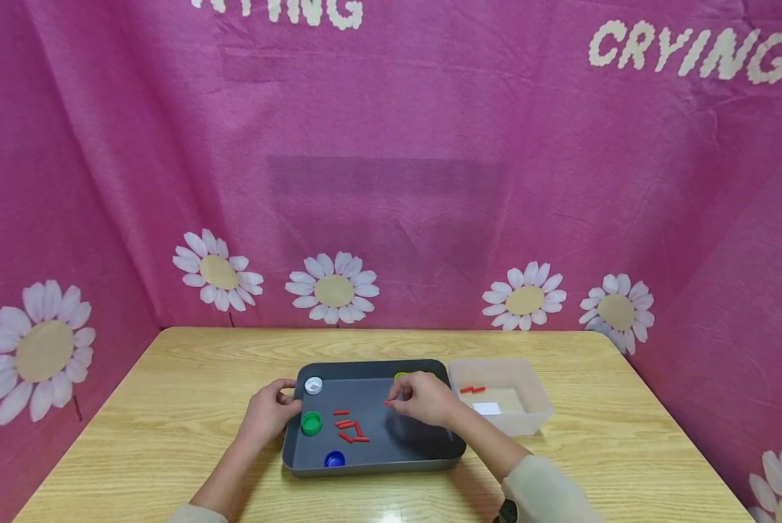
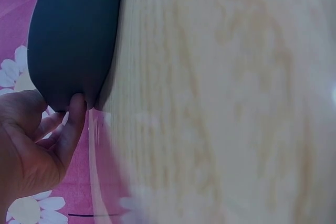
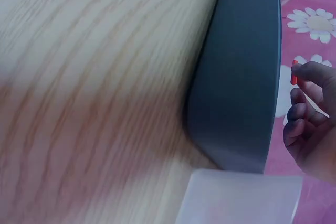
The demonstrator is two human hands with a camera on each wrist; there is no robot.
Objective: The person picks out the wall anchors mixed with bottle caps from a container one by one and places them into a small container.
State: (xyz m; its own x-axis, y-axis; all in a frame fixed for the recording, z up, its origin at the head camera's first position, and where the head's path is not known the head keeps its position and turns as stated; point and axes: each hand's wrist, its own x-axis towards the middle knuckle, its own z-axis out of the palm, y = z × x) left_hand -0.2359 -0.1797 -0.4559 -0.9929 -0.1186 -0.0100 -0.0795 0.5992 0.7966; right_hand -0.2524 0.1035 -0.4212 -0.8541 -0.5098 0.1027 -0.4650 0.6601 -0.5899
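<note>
A dark grey tray [image 1: 397, 465] lies on the wooden table. My left hand [image 1: 268, 415] grips its left rim, seen also from the side in the left wrist view. Above the tray's right half, my right hand [image 1: 429, 398] pinches a small red stick [image 3: 294, 73] between thumb and forefinger. Several red sticks [image 1: 347, 425] lie loose on the tray floor. Along the tray's left side sit a white cap [image 1: 313, 386] and a green cap [image 1: 312, 423], with a blue cap [image 1: 335, 458] near the front edge. A yellow item [image 1: 400, 375] is mostly hidden behind the right hand.
Against the tray's right side stands a translucent plastic box [image 1: 533, 407], holding red sticks [image 1: 472, 389] and a white rectangular piece [image 1: 487, 408]. A pink curtain [image 1: 391, 240] with printed daisies hangs behind and at the sides of the table [image 1: 613, 450].
</note>
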